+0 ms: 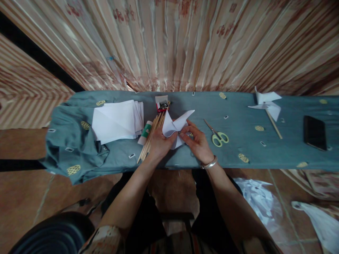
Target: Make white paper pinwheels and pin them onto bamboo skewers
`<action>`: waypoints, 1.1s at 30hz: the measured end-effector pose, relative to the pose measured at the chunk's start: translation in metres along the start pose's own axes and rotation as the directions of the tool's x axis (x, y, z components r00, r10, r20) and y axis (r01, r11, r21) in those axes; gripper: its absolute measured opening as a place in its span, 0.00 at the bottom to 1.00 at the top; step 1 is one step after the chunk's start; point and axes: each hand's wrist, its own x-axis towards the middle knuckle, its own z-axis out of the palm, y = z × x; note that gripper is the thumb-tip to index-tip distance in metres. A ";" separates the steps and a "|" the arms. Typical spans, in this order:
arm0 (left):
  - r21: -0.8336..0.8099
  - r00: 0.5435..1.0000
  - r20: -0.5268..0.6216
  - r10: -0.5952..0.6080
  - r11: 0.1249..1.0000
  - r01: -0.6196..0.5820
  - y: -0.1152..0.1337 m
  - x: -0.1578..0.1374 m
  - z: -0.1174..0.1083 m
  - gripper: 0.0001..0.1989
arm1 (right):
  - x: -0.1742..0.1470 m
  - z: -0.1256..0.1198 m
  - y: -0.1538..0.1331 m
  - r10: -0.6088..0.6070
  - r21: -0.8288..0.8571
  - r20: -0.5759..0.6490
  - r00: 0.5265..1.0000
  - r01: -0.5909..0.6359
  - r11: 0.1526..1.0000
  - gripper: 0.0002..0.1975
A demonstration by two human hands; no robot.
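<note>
A white paper pinwheel (179,123) with folded blades is held up between both my hands over the near part of the table. My left hand (160,141) is closed around its left side, the thumb near the middle. With fingertips pinched at the pinwheel's centre, my right hand (195,139) touches the paper from the right; a tiny dark spot shows there, too small to name. Just beyond my left hand lie thin wooden sticks (148,143) and a small open box (162,104) with shiny metal bits inside. Green-handled scissors (217,135) lie right of my right hand.
White paper sheets (115,121) are stacked at left, beside a green-and-white roll (146,129). Another pinwheel on a stick (273,121) and a dark phone-like object (314,132) lie at right. A plastic bag of paper scraps (258,199) is on the floor. Curtains (169,46) hang behind.
</note>
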 end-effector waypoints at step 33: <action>-0.097 0.996 0.079 0.050 0.994 -0.043 -0.006 0.000 0.001 0.20 | 0.001 0.003 0.001 0.004 0.074 -0.039 0.999 -0.001 0.997 0.07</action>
